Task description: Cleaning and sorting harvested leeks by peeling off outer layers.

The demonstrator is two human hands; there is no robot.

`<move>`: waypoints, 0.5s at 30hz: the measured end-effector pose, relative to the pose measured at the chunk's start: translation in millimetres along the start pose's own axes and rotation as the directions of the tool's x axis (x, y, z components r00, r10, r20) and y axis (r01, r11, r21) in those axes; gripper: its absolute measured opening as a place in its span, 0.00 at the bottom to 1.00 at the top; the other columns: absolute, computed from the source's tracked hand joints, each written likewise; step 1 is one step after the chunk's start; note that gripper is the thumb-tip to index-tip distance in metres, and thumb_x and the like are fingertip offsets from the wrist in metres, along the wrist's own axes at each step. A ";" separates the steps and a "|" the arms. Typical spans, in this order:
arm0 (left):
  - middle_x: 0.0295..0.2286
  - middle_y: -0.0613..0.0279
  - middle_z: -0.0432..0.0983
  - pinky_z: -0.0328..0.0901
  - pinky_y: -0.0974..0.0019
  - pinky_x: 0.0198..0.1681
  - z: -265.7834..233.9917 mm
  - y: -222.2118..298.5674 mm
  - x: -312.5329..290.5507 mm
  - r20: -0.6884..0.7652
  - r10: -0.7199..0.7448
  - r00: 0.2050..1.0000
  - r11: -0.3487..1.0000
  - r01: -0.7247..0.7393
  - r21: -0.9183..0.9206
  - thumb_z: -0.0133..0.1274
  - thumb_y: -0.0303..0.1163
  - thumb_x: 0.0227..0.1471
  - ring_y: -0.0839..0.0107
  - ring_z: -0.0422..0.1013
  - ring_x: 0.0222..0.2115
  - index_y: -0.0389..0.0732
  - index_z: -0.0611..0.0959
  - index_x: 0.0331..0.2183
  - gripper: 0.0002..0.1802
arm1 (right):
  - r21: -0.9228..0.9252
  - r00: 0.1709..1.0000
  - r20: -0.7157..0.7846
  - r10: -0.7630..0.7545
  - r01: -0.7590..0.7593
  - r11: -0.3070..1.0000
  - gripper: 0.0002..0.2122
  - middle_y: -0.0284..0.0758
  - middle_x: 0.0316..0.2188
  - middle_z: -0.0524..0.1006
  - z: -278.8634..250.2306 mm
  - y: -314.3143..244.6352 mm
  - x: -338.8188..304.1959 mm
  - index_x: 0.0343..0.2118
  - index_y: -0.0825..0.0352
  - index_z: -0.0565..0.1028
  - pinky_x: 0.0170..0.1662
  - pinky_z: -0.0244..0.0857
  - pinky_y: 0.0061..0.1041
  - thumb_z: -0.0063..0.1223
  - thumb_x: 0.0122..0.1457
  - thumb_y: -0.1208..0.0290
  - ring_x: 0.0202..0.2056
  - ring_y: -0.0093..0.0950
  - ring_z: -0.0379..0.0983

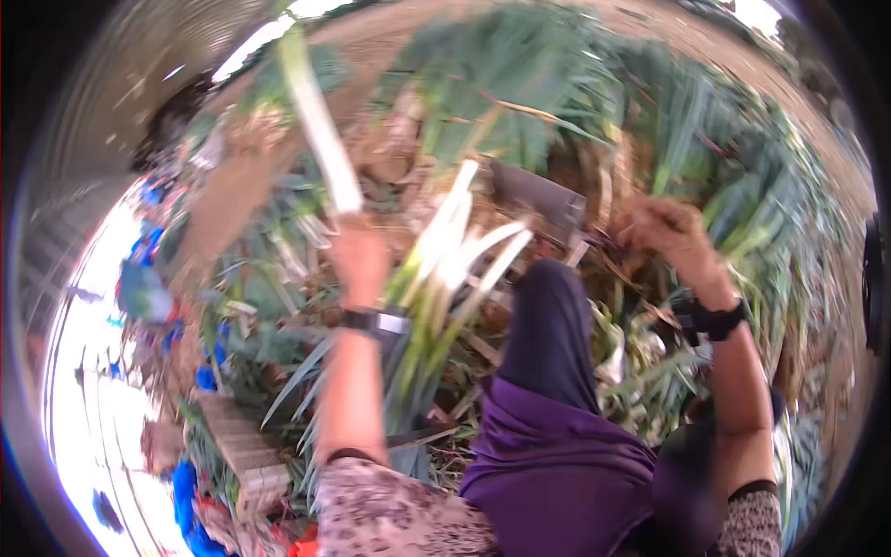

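Left hand (360,260) — gripping leek (322,130) | white shank, pale-green above | right hand (661,227) — grasping cleaver (541,198)

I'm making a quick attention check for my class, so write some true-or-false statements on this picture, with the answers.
1. The left hand holds a leek. True.
2. The dark flat blade is to the right of the right hand. False: it is to its left.
3. Each wrist wears a dark band. True.
4. The draped cloth between the arms is yellow. False: it is purple.
5. More leeks lie beyond the hands. True.
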State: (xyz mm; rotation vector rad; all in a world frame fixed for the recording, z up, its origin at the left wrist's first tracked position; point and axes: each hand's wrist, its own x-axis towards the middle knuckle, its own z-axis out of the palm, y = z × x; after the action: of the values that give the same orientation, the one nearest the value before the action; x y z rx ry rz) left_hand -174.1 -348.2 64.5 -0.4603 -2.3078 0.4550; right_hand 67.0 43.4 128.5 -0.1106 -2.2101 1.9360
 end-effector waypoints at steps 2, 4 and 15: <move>0.21 0.51 0.75 0.63 0.58 0.22 45.3 -112.7 29.3 0.455 -0.408 0.791 0.412 0.605 -0.682 0.52 0.48 0.52 0.63 0.71 0.22 0.33 0.79 0.31 0.24 | 0.146 0.976 -0.087 0.198 -0.184 0.972 0.15 0.36 0.32 0.78 -17.9 76.6 -21.2 0.44 0.72 0.72 0.31 0.69 0.20 0.51 0.60 0.65 0.29 0.24 0.76; 0.39 0.42 0.72 0.68 0.62 0.32 41.7 -127.0 64.8 0.507 -0.562 0.654 0.657 0.725 -0.207 0.54 0.52 0.49 0.64 0.72 0.31 0.29 0.66 0.51 0.40 | 0.339 0.794 -0.361 0.489 -0.377 0.862 0.13 0.37 0.29 0.78 -40.5 143.6 -53.7 0.41 0.72 0.72 0.27 0.68 0.20 0.51 0.59 0.67 0.26 0.24 0.75; 0.35 0.60 0.77 0.66 0.73 0.34 -155.5 316.2 35.1 0.340 0.702 0.625 -0.414 0.748 -0.519 0.46 0.35 0.59 0.75 0.72 0.29 0.39 0.76 0.40 0.11 | 0.447 0.540 -0.391 0.746 -0.597 0.666 0.11 0.35 0.25 0.77 -72.0 303.1 -61.2 0.35 0.70 0.76 0.20 0.64 0.21 0.52 0.56 0.67 0.20 0.24 0.74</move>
State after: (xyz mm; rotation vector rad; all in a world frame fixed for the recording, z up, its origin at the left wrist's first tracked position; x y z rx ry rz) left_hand -25.5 -27.2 48.4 -1.1251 -2.6492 -2.7655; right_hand 118.2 144.0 -168.2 -1.5054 -1.5831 2.1144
